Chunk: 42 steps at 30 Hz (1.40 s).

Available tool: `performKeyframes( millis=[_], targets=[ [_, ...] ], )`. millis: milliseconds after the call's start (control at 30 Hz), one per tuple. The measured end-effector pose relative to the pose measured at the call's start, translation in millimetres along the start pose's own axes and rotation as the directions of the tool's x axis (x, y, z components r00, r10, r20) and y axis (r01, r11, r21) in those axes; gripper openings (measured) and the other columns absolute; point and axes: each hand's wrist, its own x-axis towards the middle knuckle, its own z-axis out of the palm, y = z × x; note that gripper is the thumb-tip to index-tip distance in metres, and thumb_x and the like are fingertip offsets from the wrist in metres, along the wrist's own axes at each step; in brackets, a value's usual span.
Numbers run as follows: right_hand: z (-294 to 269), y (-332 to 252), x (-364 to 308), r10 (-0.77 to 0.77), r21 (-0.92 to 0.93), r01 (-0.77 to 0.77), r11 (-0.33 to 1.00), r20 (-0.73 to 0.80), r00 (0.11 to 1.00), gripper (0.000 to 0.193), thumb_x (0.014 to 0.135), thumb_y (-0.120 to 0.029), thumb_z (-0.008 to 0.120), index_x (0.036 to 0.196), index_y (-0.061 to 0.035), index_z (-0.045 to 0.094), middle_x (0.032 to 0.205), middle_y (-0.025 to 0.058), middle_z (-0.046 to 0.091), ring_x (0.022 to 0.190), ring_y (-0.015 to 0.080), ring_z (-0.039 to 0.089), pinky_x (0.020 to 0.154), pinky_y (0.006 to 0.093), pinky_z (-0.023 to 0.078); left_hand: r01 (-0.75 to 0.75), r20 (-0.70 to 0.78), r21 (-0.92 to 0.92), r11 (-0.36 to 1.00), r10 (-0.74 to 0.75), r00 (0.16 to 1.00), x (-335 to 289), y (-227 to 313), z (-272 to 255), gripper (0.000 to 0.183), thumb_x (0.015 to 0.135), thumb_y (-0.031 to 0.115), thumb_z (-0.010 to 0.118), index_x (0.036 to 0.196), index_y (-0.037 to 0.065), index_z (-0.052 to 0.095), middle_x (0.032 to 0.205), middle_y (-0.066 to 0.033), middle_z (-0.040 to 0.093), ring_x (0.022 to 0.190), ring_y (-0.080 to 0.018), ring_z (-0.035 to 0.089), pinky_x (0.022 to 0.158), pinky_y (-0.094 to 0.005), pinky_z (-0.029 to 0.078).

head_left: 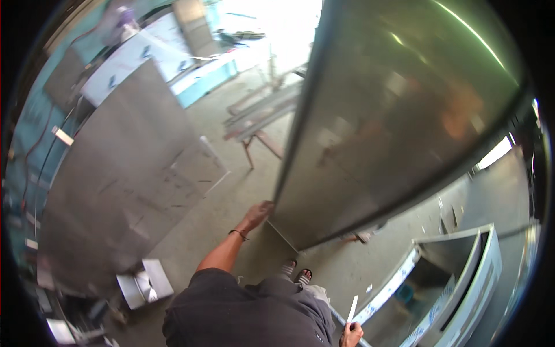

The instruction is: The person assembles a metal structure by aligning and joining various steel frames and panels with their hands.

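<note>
My left hand (258, 214) is at the lower left edge of a tall, shiny metal panel (370, 156), its fingers closed against that edge and slightly blurred. The panel stands tilted in front of me and fills much of the upper right. Low on the right, my right hand (351, 335) pinches a thin white strip (353, 309) that points upward. Beside that hand is an open metal frame (488, 277) with blue-and-white film on its sides.
A large flat grey sheet (124, 173) covers a bench on the left. Beyond it, metal lengths (263, 113) rest on a trestle. A small bent metal piece (144, 283) is at the lower left. My sandalled feet (303, 276) stand on the concrete floor (231, 254) near the panel's bottom corner.
</note>
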Motion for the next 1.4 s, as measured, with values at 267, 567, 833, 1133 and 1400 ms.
performKeyframes(
  millis=[267,567,833,1133,1400],
  targets=[
    [29,-268,140,-0.696,0.086,0.783,0.616,0.526,0.489,0.031,0.088,-0.027,0.069,0.083,0.0029,0.065,0.076,0.0245,0.065,0.071,0.0415,0.064,0.068,0.0474,0.049,-0.381,0.191,0.292,0.877,0.337,0.922,-105,158,1,0.052,0.103,0.043,0.059,0.144,0.011,0.056,0.140,-0.0157,0.061,0.130,-0.0320,0.056,0.112,-0.0420,0.043],
    [117,-485,136,-0.500,0.326,0.889,0.321,0.856,-0.133,0.036,0.092,-0.032,0.068,0.107,0.0008,0.073,0.095,0.0226,0.073,0.084,0.0328,0.070,0.077,0.0451,0.052,-0.035,0.332,0.038,0.999,0.021,0.943,-118,86,-52,0.048,0.107,0.046,0.049,0.129,0.006,0.064,0.110,-0.0181,0.071,0.105,-0.0307,0.066,0.095,-0.0405,0.050],
    [153,-575,128,-0.581,0.422,0.765,0.486,0.810,-0.078,0.036,0.093,-0.034,0.066,0.092,0.0013,0.070,0.082,0.0122,0.072,0.076,0.0226,0.069,0.072,0.0400,0.053,0.147,0.468,-0.352,0.925,0.038,0.883,-72,70,-149,0.030,0.108,0.032,0.055,0.105,0.005,0.065,0.090,-0.0008,0.064,0.084,-0.0107,0.060,0.070,-0.0305,0.056],
    [100,-583,109,-0.822,0.335,0.760,0.558,0.349,0.450,0.046,0.095,-0.050,0.070,0.101,-0.0046,0.071,0.095,0.0158,0.074,0.086,0.0247,0.073,0.078,0.0380,0.056,0.037,0.284,-0.465,0.884,0.110,0.952,22,79,-273,0.029,0.106,0.030,0.058,0.095,0.003,0.056,0.072,-0.0040,0.057,0.056,-0.0127,0.061,0.053,-0.0364,0.063],
    [14,-639,126,-0.670,0.114,0.812,0.573,-0.506,0.543,0.039,0.091,-0.043,0.077,0.088,-0.0057,0.066,0.075,0.0084,0.068,0.067,0.0241,0.067,0.064,0.0372,0.053,-0.033,0.228,-0.178,0.984,0.073,0.971,64,177,-333,0.033,0.100,0.034,0.069,0.096,0.003,0.057,0.067,0.0000,0.051,0.052,-0.0082,0.056,0.049,-0.0306,0.060]
  ],
)
